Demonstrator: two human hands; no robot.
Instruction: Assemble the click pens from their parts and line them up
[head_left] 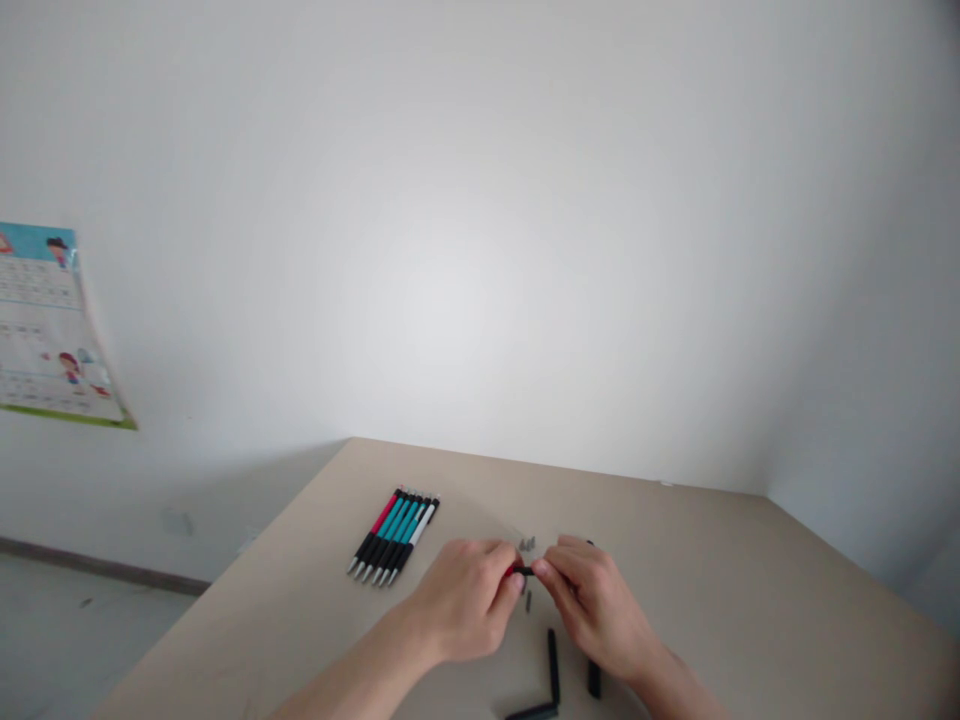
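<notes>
My left hand (477,597) is closed, fingertips pinching the red end of a small red-and-black pen piece (519,571). From the other side my right hand (592,603) pinches its black end between thumb and finger. Most of the piece is hidden by my fingers. Just beyond it, several small silver pen tips (528,545) stand on the table. A small dark piece (528,601) lies between my hands. Closer to me are black tube-like pen parts (553,665), and another black part (594,680) shows partly beneath my right wrist.
Several assembled pens (394,535) with red, teal and white barrels lie side by side at the left of the beige table (300,590). The table meets a white wall (480,250) at its back. A printed poster (56,330) hangs at the far left.
</notes>
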